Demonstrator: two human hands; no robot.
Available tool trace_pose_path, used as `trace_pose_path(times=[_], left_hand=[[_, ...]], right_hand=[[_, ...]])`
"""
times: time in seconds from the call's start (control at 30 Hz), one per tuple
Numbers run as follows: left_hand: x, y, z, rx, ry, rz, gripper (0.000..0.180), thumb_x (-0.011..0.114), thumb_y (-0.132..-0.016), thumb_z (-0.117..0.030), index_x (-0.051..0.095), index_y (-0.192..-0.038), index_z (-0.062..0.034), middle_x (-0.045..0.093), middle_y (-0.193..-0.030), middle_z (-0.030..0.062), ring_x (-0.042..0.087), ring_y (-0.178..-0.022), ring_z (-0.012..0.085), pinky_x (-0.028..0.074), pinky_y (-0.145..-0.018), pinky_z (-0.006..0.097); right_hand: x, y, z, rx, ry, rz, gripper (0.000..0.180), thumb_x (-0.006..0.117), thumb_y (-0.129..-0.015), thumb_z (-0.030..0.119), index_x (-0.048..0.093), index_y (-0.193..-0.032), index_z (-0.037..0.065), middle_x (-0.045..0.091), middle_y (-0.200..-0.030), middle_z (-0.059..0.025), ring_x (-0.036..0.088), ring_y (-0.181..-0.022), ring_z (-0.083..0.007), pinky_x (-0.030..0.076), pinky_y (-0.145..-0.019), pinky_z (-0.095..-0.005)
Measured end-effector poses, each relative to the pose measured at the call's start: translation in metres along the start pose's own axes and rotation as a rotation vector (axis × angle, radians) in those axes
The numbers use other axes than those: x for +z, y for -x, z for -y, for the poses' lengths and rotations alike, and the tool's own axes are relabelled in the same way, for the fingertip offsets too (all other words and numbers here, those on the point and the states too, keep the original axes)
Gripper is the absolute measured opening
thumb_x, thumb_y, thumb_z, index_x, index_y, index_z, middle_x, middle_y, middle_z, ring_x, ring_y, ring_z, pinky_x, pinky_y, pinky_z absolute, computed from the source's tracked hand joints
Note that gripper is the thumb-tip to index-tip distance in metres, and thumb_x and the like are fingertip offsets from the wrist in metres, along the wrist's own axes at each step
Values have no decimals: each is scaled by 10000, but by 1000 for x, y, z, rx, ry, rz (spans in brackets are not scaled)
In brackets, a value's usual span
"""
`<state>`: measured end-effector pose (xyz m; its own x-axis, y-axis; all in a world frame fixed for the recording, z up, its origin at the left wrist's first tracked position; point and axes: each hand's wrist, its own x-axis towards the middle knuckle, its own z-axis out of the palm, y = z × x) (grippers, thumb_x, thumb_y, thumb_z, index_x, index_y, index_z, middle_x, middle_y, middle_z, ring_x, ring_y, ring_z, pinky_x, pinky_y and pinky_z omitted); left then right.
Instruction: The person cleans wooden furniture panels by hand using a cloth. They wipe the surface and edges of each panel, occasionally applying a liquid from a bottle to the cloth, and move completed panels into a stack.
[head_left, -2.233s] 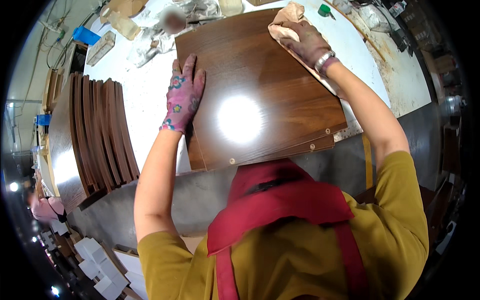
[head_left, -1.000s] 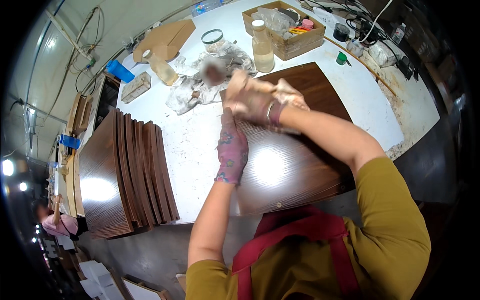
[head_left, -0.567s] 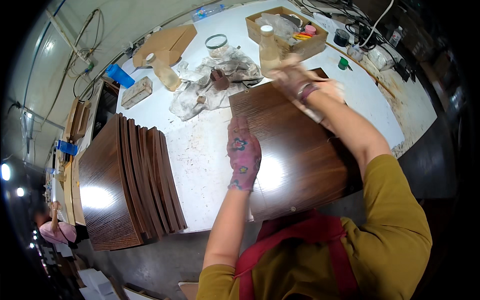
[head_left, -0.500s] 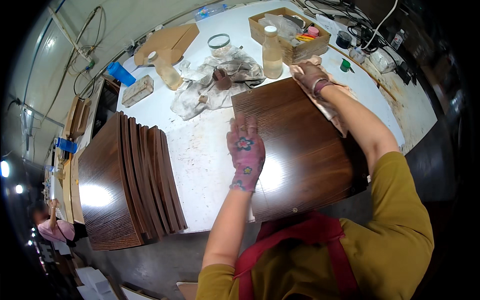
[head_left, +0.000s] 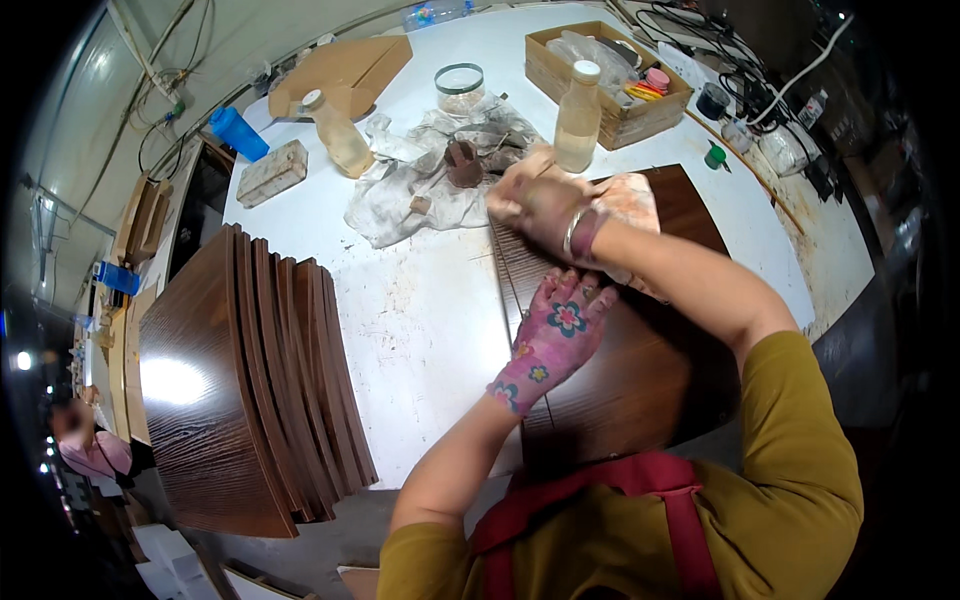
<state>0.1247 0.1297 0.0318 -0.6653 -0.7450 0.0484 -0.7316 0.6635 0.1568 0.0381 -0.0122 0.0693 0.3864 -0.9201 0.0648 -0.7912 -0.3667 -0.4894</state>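
In front of me lies a dark brown wood-grain panel (head_left: 655,360) on the white table. My right hand (head_left: 555,212), gloved and somewhat blurred, grips a pinkish-beige cloth (head_left: 630,198) at the panel's far left corner. Part of the cloth trails under the wrist across the board. My left hand (head_left: 562,335), in a pink flowered glove, rests on the panel near its left edge, fingers stretched out and holding nothing. The right arm covers part of the board. A stained white rag (head_left: 385,205) with a brown lump (head_left: 463,165) on it lies just beyond.
A stack of similar brown panels (head_left: 200,370) stands on the left. Beyond the work are two bottles of pale liquid (head_left: 577,125), (head_left: 340,140), a glass jar (head_left: 460,90), a wooden box (head_left: 640,115), a block (head_left: 272,175) and cables (head_left: 730,60). Another person (head_left: 95,445) is far left.
My right hand has swept the cloth leftward from the panel's far right to its far left corner. My left hand has shifted right, further onto the panel.
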Motion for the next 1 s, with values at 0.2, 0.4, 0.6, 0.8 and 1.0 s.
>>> trace_pose_path(times=[0.2,0.4,0.6,0.8,1.0], left_hand=[[1,-3,-4,55,-19,-26,498,397,-969,-375,398,-1444,-225,372,-1500,64,297,-1405,268,171,-1154,465],[-6,-1,4,-9,-13,137,562,346,-977,-471,341,-1476,-213,322,-1532,60,222,-1443,256,106,-1175,460],[-4,-1,1,44,1,75,565,332,-980,-485,339,-1478,-218,297,-1545,63,204,-1449,266,100,-1168,485],[-23,-3,0,13,-14,221,588,323,-974,-513,323,-1487,-224,281,-1552,54,196,-1448,259,83,-1172,473],[-5,0,6,39,26,46,605,365,-962,-506,304,-1496,-229,269,-1557,55,187,-1454,264,85,-1174,467]], right_hand=[[-12,-28,-21,4,63,-68,171,489,-888,206,600,-898,76,656,-918,-144,653,-854,-328,492,-777,-426],[-24,5,8,-4,23,139,313,597,-882,289,625,-1152,133,633,-1145,-126,605,-1087,-266,465,-920,-381],[-39,-38,-53,339,12,94,279,526,-899,262,650,-1067,76,693,-967,-130,657,-949,-244,494,-857,-367],[-23,0,-25,70,53,16,362,534,-902,345,646,-1138,94,600,-1252,-145,586,-1128,-285,458,-950,-398],[-47,-30,-51,232,277,57,269,533,-886,332,652,-1076,185,640,-1094,-129,623,-1006,-306,485,-886,-401]])
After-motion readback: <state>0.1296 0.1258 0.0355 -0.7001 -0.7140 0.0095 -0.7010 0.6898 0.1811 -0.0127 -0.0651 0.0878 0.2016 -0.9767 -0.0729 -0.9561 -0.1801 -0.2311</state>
